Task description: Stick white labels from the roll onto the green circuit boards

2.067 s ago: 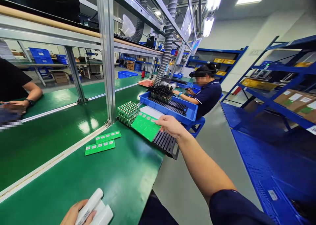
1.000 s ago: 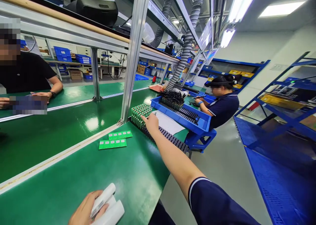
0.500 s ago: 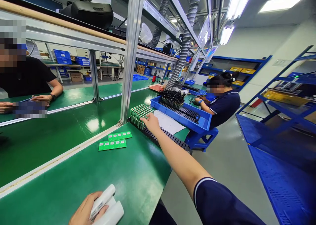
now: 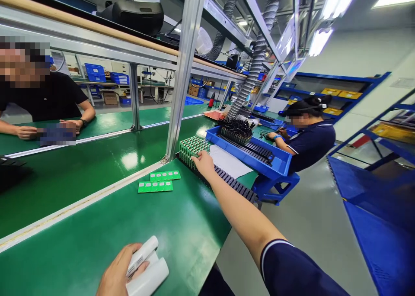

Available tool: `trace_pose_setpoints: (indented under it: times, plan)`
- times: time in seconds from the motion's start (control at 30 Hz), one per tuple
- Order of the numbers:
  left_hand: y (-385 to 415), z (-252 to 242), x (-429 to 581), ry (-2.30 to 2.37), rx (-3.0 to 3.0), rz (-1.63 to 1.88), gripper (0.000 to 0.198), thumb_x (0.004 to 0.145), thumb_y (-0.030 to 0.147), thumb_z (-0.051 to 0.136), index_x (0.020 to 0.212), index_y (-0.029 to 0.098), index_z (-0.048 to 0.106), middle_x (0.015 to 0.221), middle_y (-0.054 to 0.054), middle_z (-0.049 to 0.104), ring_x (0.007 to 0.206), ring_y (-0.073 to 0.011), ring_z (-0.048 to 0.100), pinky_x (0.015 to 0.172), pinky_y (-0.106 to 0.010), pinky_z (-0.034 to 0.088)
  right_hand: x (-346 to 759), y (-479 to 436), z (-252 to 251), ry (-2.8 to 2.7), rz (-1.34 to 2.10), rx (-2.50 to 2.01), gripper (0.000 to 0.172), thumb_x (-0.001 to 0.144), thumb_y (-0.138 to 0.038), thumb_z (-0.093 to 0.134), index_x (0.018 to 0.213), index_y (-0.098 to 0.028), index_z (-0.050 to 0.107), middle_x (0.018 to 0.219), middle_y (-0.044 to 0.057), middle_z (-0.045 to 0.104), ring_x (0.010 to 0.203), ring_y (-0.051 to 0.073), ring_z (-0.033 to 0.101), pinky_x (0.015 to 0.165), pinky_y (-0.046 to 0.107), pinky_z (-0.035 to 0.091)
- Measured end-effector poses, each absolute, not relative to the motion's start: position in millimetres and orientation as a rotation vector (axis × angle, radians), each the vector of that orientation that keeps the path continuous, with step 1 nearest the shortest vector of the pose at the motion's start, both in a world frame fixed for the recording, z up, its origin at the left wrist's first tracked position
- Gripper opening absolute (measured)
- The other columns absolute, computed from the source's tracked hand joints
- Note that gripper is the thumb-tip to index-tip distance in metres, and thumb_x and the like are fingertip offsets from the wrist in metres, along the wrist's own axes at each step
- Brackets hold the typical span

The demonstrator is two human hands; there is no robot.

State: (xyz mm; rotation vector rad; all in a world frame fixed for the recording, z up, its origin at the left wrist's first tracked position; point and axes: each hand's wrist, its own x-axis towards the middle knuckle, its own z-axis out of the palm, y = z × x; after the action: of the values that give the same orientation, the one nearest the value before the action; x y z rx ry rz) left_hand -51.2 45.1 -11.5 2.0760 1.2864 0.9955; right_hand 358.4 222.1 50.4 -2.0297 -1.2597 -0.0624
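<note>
My right hand point(image 4: 204, 162) reaches across to a row of green circuit boards point(image 4: 190, 147) standing upright in a black slotted rack point(image 4: 238, 186). Its thumb and fingers are pinched at the near edge of a board. Low in the view, my left hand point(image 4: 116, 270) is wrapped round a white two-pronged handheld device point(image 4: 151, 276); its exact kind is not clear. Between the hands, two flat green circuit board panels with pale labels lie on the table, a nearer panel point(image 4: 155, 187) partly next to a farther panel point(image 4: 165, 175).
Behind the rack are a white sheet point(image 4: 230, 162) and a blue tray point(image 4: 280, 164) holding black cables point(image 4: 235, 129). A metal post point(image 4: 186, 71) rises beside the boards. One co-worker point(image 4: 311, 136) sits at the right; another person point(image 4: 55, 94) is across the green table point(image 4: 97, 226).
The view has turned slightly left, so most things sit farther right. My right hand stays at the boards, and my left hand still holds the white device.
</note>
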Motion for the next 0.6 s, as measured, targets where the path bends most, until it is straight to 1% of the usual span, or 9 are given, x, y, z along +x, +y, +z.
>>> trace_pose_setpoints:
  times: [0.07, 0.13, 0.23, 0.4, 0.47, 0.5, 0.53, 0.6]
  plan:
    - [44, -12, -52, 1.258, 2.063, 0.993, 0.021, 0.091, 0.043, 0.062, 0.103, 0.027, 0.070, 0.092, -0.002, 0.076, 0.074, -0.0189, 0.071, 0.069, -0.024, 0.057, 358, 221, 51, -1.271, -0.061, -2.039, 0.024, 0.084, -0.037, 0.073, 0.086, -0.022, 0.054, 0.073, 0.002, 0.065, 0.075, 0.022, 0.061, 0.072, 0.031, 0.043]
    - [42, -14, -52, 1.240, 2.051, 0.993, 0.023, 0.093, 0.044, 0.060, 0.105, 0.026, 0.069, 0.095, -0.004, 0.075, 0.076, -0.0191, 0.071, 0.070, -0.024, 0.056, 356, 220, 53, -1.281, -0.064, -2.051, 0.024, 0.083, -0.036, 0.071, 0.078, -0.023, 0.052, 0.072, 0.002, 0.064, 0.075, 0.022, 0.061, 0.073, 0.031, 0.043]
    - [42, -18, -53, 1.231, 2.040, 0.977, 0.024, 0.095, 0.043, 0.058, 0.107, 0.025, 0.068, 0.095, -0.004, 0.074, 0.076, -0.0185, 0.070, 0.069, -0.024, 0.055, 353, 220, 57, -1.268, -0.083, -2.080, 0.030, 0.083, -0.035, 0.069, 0.067, -0.024, 0.047, 0.069, 0.002, 0.063, 0.073, 0.022, 0.059, 0.072, 0.031, 0.043]
    - [49, -17, -55, 1.204, 2.070, 0.887, 0.021, 0.095, 0.040, 0.061, 0.107, 0.026, 0.068, 0.096, -0.004, 0.074, 0.078, -0.0201, 0.071, 0.070, -0.028, 0.055, 337, 211, 77, -1.255, -0.078, -2.120, 0.033, 0.081, -0.036, 0.070, 0.061, -0.024, 0.046, 0.067, 0.003, 0.065, 0.068, 0.020, 0.059, 0.068, 0.031, 0.042]
    - [45, -9, -54, 1.170, 2.089, 0.798, 0.018, 0.094, 0.034, 0.061, 0.108, 0.025, 0.068, 0.097, -0.005, 0.074, 0.082, -0.0215, 0.071, 0.073, -0.030, 0.055, 323, 195, 90, -1.284, -0.028, -2.120, 0.038, 0.081, -0.041, 0.068, 0.057, -0.025, 0.044, 0.066, 0.006, 0.065, 0.066, 0.021, 0.058, 0.067, 0.033, 0.041]
    - [41, -5, -53, 1.166, 2.089, 0.787, 0.016, 0.094, 0.029, 0.061, 0.106, 0.022, 0.068, 0.095, -0.006, 0.074, 0.082, -0.0226, 0.071, 0.073, -0.031, 0.055, 317, 185, 97, -1.301, 0.003, -2.115, 0.041, 0.083, -0.046, 0.066, 0.055, -0.026, 0.043, 0.065, 0.008, 0.065, 0.064, 0.022, 0.056, 0.067, 0.036, 0.041]
    - [38, -1, -52, 1.142, 2.092, 0.736, 0.018, 0.094, 0.023, 0.060, 0.109, 0.019, 0.068, 0.098, -0.009, 0.074, 0.085, -0.0240, 0.071, 0.075, -0.033, 0.055, 313, 177, 102, -1.320, 0.040, -2.109, 0.045, 0.083, -0.052, 0.064, 0.054, -0.028, 0.041, 0.063, 0.010, 0.064, 0.061, 0.023, 0.055, 0.066, 0.038, 0.039]
    - [34, 2, -49, 1.193, 2.073, 0.698, 0.020, 0.091, 0.023, 0.068, 0.110, 0.019, 0.069, 0.102, -0.008, 0.074, 0.090, -0.0231, 0.071, 0.080, -0.032, 0.055, 311, 169, 106, -1.361, 0.111, -2.090, 0.047, 0.085, -0.061, 0.058, 0.054, -0.030, 0.041, 0.060, 0.015, 0.061, 0.057, 0.025, 0.051, 0.063, 0.044, 0.035]
